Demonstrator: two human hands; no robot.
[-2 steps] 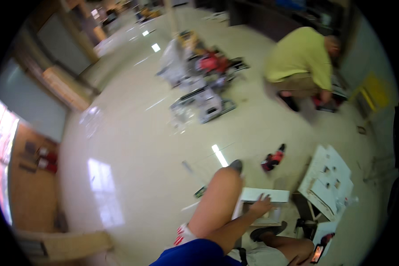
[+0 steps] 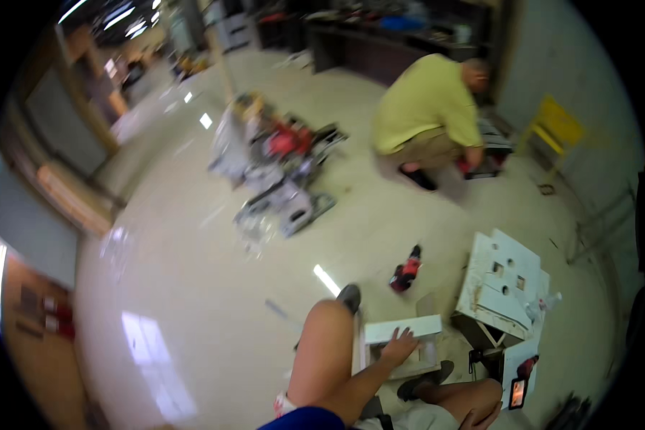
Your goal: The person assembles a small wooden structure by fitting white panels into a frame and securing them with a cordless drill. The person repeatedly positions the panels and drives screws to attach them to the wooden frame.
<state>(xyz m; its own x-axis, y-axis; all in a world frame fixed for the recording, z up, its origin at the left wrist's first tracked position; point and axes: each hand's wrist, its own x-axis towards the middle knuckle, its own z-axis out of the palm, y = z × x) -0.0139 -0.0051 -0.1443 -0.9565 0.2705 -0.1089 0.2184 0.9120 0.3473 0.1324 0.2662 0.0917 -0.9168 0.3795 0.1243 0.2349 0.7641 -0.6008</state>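
A small open wooden box (image 2: pixel 403 371) with a white front panel (image 2: pixel 401 329) stands on the floor between my legs. My left hand (image 2: pixel 400 348) rests on the panel's edge, its fingers spread and nothing held in them. At the lower edge my right hand (image 2: pixel 483 416) lies against my right leg near the knee, fingers stretched out and partly cut off by the frame. Close beside it is a phone (image 2: pixel 517 393) with a lit orange screen. A red and black cordless drill (image 2: pixel 406 270) lies on the floor beyond the box.
White boards with cut holes (image 2: pixel 500 279) lean stacked at right, with another red and black tool (image 2: pixel 527 367) below. A crouching person in a yellow-green top (image 2: pixel 430 107) works farther off, near a yellow chair (image 2: pixel 555 125). Tools and plastic wrap (image 2: pixel 283 168) are heaped left of centre.
The view has swung right and tilted up slightly, so the scene sits farther left in the picture. My left hand remains on the white panel and my right hand by my leg.
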